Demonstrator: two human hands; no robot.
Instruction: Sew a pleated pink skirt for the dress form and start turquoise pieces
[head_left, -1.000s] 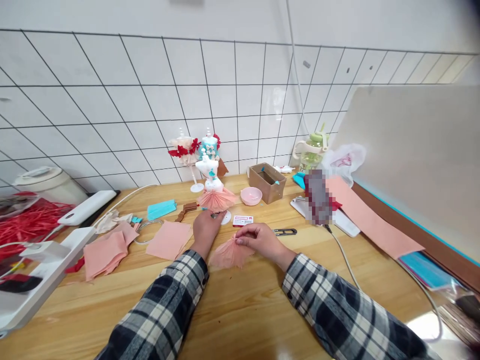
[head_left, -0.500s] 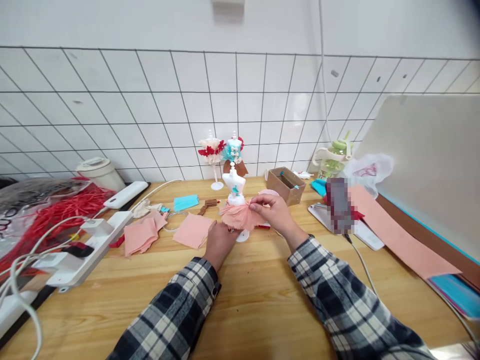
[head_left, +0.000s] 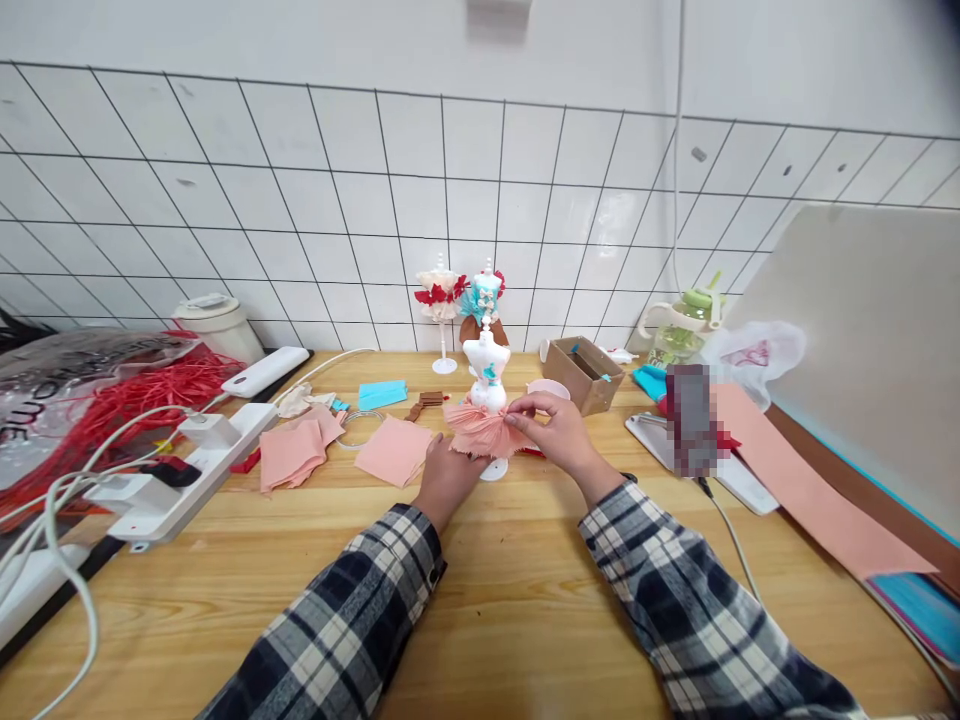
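A small white mannequin [head_left: 486,358] stands upright in front of me, with a turquoise mark on its chest and a pleated pink crepe-paper skirt [head_left: 480,432] around its waist. My right hand [head_left: 555,432] pinches the skirt's right edge between thumb and fingertips. Low on the left, my left hand [head_left: 448,475] is curled around the mannequin's stand beneath the skirt, its fingertips hidden by the paper. The round white base [head_left: 495,469] shows below. Pink paper squares [head_left: 394,450] lie left of my left hand.
Behind stand two dressed mannequins, one cream and red [head_left: 441,300], one turquoise and brown [head_left: 487,290]. A cardboard box [head_left: 585,375] sits to the right, near a blurred-out device [head_left: 691,420] and long pink paper strip [head_left: 817,480]. At left lie a power strip [head_left: 191,480] and red shreds [head_left: 150,400].
My view has shifted, so the scene sits farther right. The mannequin's torso has turned slightly and its chest faces me more. Both hands keep their places at the skirt and stand.
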